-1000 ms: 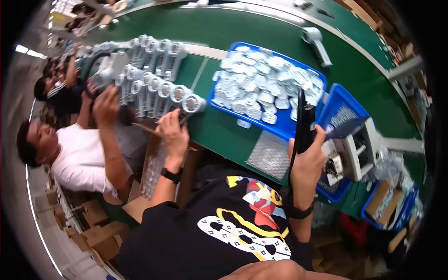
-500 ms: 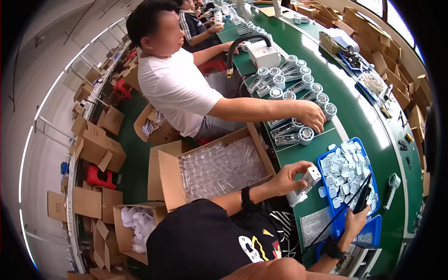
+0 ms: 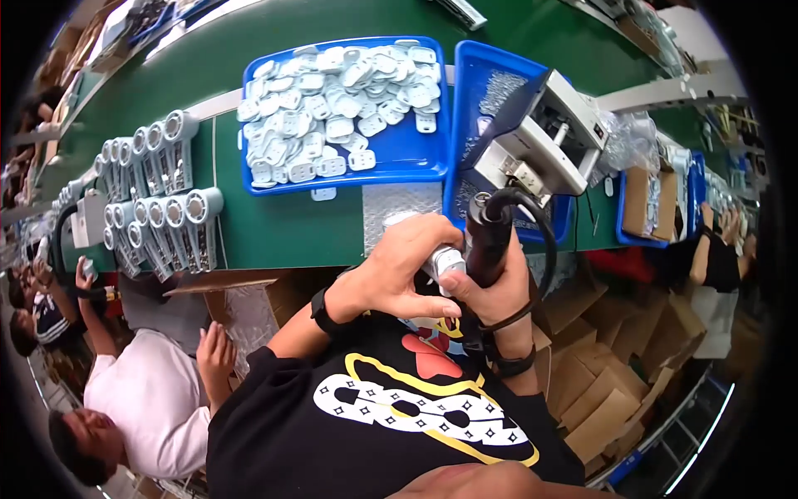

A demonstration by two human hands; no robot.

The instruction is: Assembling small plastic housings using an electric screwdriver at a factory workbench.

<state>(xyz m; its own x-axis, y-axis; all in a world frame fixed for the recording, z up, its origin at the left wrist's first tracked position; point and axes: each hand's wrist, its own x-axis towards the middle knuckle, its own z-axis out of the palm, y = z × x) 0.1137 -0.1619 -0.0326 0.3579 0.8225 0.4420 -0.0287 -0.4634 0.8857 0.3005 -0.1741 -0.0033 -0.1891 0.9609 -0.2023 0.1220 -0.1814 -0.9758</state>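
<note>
My left hand [image 3: 397, 264] is wrapped round a pale handheld fan [image 3: 443, 263], mostly hidden by the fingers; its end pokes out toward my right hand. My right hand [image 3: 507, 291] grips a black corded electric screwdriver [image 3: 489, 241], with its cable looping off to the right. The right thumb rests at the end of the fan. Where the screwdriver's tip is, I cannot see. Both hands are close together before my chest, at the bench's near edge. Just beyond them lies a sheet of bubble wrap [image 3: 391, 198].
Beyond it stands a blue tray [image 3: 391, 158] heaped with small pale covers [image 3: 312, 108]. A second blue tray [image 3: 467, 71] with small screws sits beside a grey-white machine [image 3: 532, 145]. Rows of fans [image 3: 166, 158] stand at left, near a co-worker in white [image 3: 150, 391]. Cardboard boxes [image 3: 603, 391] are behind right.
The view has swung round to face the bench. My right hand has brought the screwdriver from over the tray of covers to the fan in my left hand. The co-worker's arm has drawn back.
</note>
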